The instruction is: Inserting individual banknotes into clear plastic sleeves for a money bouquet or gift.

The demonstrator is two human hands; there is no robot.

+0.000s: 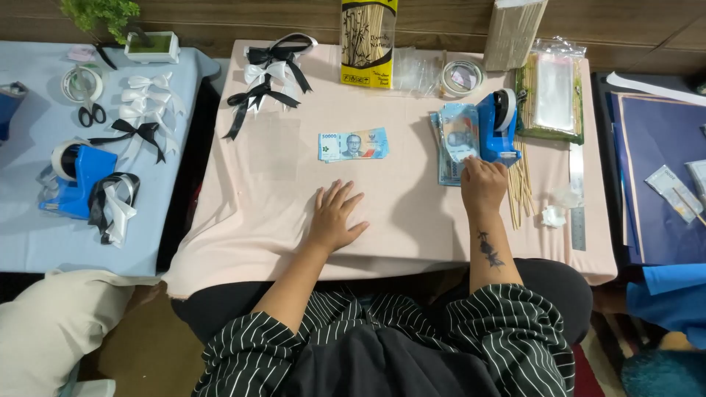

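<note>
Fingers (346, 197) of the left hand (334, 219) lie spread and flat on the pink tabletop (265, 191), holding nothing; a single blue banknote (353, 145) lies just beyond them, apart. The right hand (482, 184) rests with fingers curled together on the near edge of a stack of banknotes (454, 143), just beside the blue tape dispenser (496, 125). A careless pull here could likely fan the stack or drag several notes at once. Wooden sticks (519, 187) lie right of that hand and could roll if brushed.
</note>
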